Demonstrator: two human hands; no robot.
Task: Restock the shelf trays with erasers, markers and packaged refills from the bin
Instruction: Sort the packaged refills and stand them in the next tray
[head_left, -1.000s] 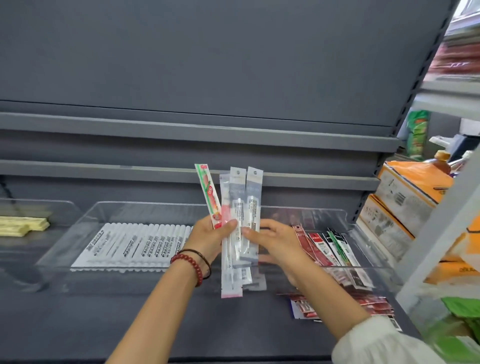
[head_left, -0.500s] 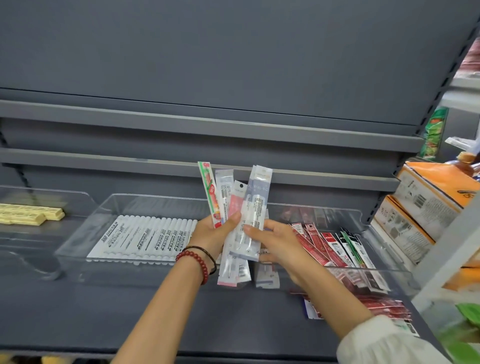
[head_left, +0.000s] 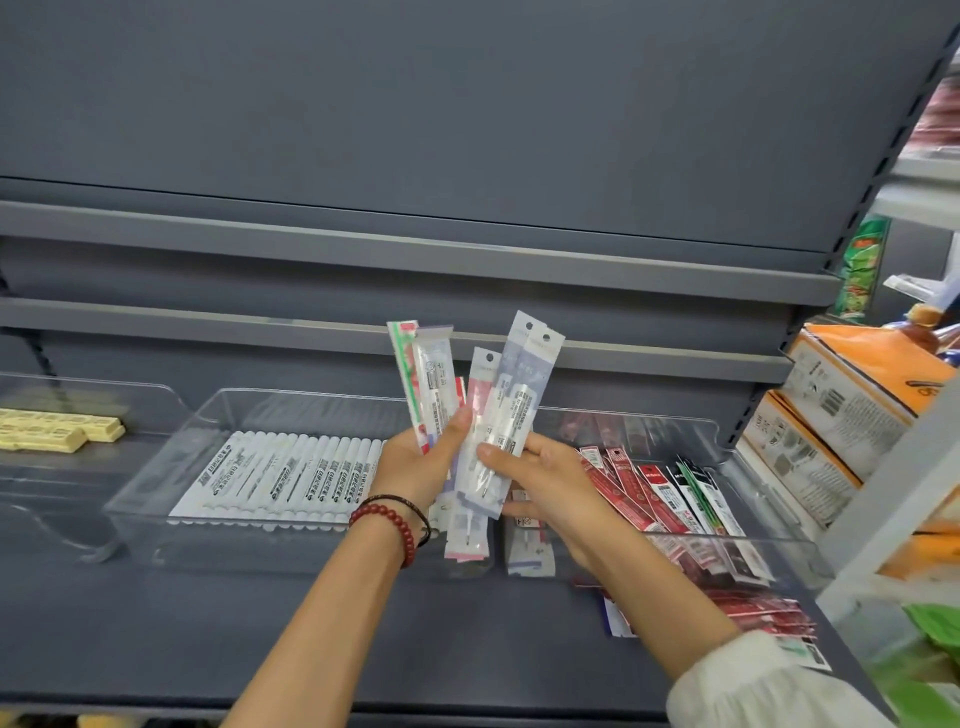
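Grey shelf (head_left: 260, 613) up front, both hands busy above it: left hand (head_left: 410, 462) curled round fanned refill packs (head_left: 426, 384), right hand (head_left: 550, 478) pinching two lilac packs (head_left: 519, 395). Behind, the tray (head_left: 171, 452) holds markers (head_left: 291, 473) and red refills (head_left: 634, 483); erasers (head_left: 52, 428) far left.

A shop; grey gondola shelving (head_left: 415, 249), clear trays (head_left: 156, 499) of packaged stationery.

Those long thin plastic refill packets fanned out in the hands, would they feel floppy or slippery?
Probably light: the left hand holds several long plastic refill packets at once. Likely stiff, since their tops stand upright unsupported. Their glossy film looks slippery, so they may slide apart.
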